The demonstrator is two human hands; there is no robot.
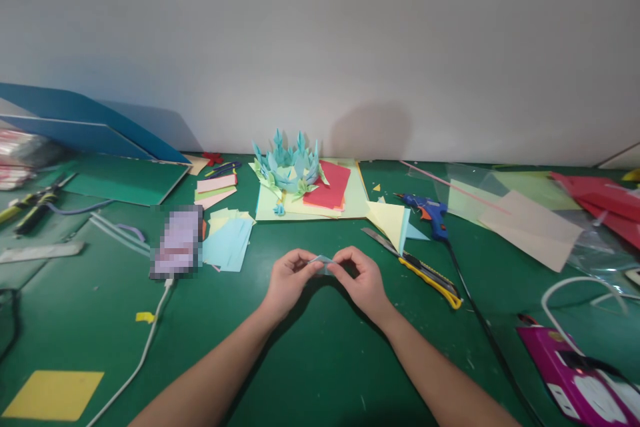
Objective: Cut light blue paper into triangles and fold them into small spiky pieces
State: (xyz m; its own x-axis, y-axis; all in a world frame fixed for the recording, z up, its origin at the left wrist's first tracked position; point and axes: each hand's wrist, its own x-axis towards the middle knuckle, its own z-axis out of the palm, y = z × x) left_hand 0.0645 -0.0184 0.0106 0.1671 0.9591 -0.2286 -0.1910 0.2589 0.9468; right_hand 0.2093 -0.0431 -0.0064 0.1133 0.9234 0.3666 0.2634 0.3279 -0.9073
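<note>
Between my two hands, over the middle of the green table, is a small folded piece of light blue paper [325, 261]. My left hand [291, 278] pinches its left end between thumb and forefinger. At the right end, the thumb and forefinger of my right hand [363, 280] are closed on the same piece. Fingers cover much of the paper, so its full shape is hidden. Beyond my hands stands a folded blue paper flower [287, 170] with pale green leaves, on sheets of light green paper [275, 210] beside red paper [334, 183].
Right of my hands lie a yellow utility knife [433, 282], a blue glue gun [430, 212] and a magenta power strip [565, 363]. To the left are blue and yellow paper slips [230, 242], a phone [179, 240] on a white cable, and pliers [37, 203]. A white wall [320, 47] rises behind.
</note>
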